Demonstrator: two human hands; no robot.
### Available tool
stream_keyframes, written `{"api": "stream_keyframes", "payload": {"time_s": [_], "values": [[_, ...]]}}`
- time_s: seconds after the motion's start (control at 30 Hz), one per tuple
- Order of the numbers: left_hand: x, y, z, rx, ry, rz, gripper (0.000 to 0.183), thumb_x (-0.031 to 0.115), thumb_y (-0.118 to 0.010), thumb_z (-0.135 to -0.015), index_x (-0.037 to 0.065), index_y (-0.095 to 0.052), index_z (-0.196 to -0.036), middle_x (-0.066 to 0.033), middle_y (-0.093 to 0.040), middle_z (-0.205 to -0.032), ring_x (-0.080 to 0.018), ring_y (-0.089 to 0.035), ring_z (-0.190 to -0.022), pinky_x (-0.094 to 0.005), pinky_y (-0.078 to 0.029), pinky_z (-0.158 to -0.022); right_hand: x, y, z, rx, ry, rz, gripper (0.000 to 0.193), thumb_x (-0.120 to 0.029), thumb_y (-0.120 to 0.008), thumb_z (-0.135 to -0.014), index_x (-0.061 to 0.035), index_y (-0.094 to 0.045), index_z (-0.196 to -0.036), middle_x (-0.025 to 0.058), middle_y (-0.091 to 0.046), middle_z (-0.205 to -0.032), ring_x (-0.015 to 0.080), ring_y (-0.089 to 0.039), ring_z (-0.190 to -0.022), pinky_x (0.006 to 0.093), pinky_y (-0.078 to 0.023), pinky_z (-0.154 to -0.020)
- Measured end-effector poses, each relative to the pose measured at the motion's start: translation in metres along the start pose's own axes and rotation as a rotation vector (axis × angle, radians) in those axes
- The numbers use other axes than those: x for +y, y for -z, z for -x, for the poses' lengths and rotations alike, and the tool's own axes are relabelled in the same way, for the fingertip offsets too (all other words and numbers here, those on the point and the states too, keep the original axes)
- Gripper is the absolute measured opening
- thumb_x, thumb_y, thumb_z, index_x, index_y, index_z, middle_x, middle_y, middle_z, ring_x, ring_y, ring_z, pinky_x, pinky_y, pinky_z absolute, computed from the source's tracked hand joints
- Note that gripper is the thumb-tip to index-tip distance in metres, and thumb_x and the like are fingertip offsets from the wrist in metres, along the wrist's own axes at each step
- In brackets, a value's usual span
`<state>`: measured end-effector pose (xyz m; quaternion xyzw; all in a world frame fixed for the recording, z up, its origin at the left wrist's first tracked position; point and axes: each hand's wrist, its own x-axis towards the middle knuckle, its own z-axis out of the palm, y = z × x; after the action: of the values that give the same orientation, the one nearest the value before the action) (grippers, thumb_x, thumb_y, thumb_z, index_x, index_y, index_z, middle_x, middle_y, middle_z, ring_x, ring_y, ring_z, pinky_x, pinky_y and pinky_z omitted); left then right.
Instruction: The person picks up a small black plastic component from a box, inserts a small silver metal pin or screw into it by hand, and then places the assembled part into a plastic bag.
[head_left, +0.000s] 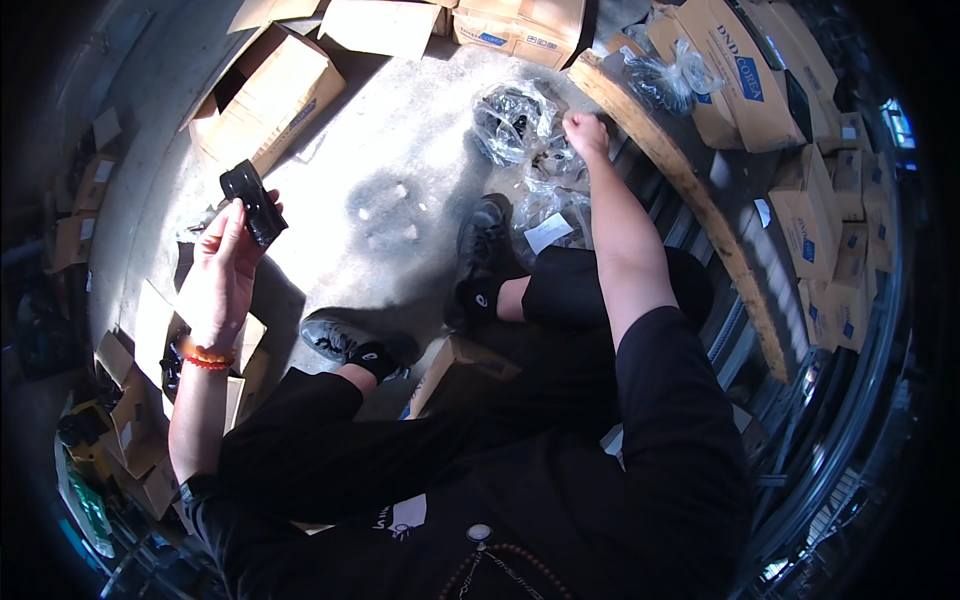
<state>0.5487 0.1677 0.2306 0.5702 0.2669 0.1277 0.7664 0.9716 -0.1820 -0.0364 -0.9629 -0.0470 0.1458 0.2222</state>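
Note:
My left hand (224, 258) is raised on the left side, its thumb and fingers closed on a glossy black curved part (254, 204) that looks like a moulded bracket. On the right, my right hand (587, 136) is curled into a loose fist over the bags; whatever its fingers hold, if anything, is hidden. Just left of it lies a clear plastic bag (492, 138) with black pieces inside. Small parts show in a second clear bag (553, 163) below that hand. Closer to my knee is a further clear bag (574, 207) with a white label (547, 233).
A cardboard box (275, 100) stands at the far left, another box (520, 35) at the far edge. A long wooden beam (690, 190) runs down the right beside metal rails (745, 345). Stacked boxes (805, 215) lie beyond it. Small light bits (402, 190) dot the concrete floor between my shoes.

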Motion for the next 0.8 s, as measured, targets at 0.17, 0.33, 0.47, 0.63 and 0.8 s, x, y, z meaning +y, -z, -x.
{"api": "stream_keyframes", "payload": {"time_s": [0.17,0.33,0.47,0.63,0.8], "values": [[-0.004,-0.009,-0.005,-0.011,0.029,-0.008,0.03,0.024,-0.052,-0.1,0.004,-0.063,-0.119,-0.012,-0.068,-0.113,-0.0181,-0.066,-0.102,-0.031,-0.051,-0.094,0.057,-0.022,0.024,-0.501,-0.167,-0.077,0.025,-0.034,-0.072,-0.078,-0.0144,-0.073,-0.094,0.0074,-0.072,-0.086,0.0176,-0.069,-0.072,0.0352,-0.054,-0.077],[-0.005,-0.012,-0.009,-0.017,0.037,-0.024,0.03,0.024,-0.052,-0.1,0.002,-0.063,-0.118,-0.0124,-0.068,-0.111,-0.0178,-0.066,-0.101,-0.0305,-0.051,-0.093,0.024,-0.032,0.038,-0.247,0.11,0.23,0.025,-0.034,-0.074,-0.077,-0.0223,-0.073,-0.099,0.0065,-0.072,-0.098,0.0269,-0.067,-0.095,0.0404,-0.052,-0.086],[-0.005,-0.013,-0.008,-0.026,0.061,-0.026,0.03,0.024,-0.052,-0.1,0.002,-0.063,-0.118,-0.0127,-0.068,-0.111,-0.0176,-0.066,-0.101,-0.0305,-0.052,-0.092,0.01,-0.031,0.042,-0.091,0.139,0.283,0.022,-0.031,-0.074,-0.077,-0.0193,-0.07,-0.095,0.0058,-0.071,-0.097,0.0256,-0.067,-0.096,0.0399,-0.053,-0.083],[-0.004,-0.014,-0.009,-0.04,0.062,-0.054,0.03,0.024,-0.051,-0.1,0.002,-0.061,-0.119,-0.0138,-0.067,-0.114,-0.018,-0.066,-0.103,-0.0303,-0.052,-0.093,0.014,-0.033,0.047,-0.083,0.177,0.307,0.025,-0.027,-0.074,-0.078,-0.0163,-0.063,-0.097,0.006,-0.07,-0.101,0.0285,-0.065,-0.099,0.0407,-0.05,-0.085],[-0.003,-0.013,-0.008,-0.07,0.071,-0.075,0.031,0.025,-0.05,-0.101,0.003,-0.059,-0.122,-0.0152,-0.065,-0.118,-0.0187,-0.065,-0.107,-0.0294,-0.052,-0.094,0.011,-0.031,0.042,-0.125,0.205,0.318,0.029,-0.023,-0.075,-0.078,-0.0172,-0.062,-0.103,0.0068,-0.069,-0.102,0.0284,-0.064,-0.102,0.0411,-0.05,-0.086]]}}
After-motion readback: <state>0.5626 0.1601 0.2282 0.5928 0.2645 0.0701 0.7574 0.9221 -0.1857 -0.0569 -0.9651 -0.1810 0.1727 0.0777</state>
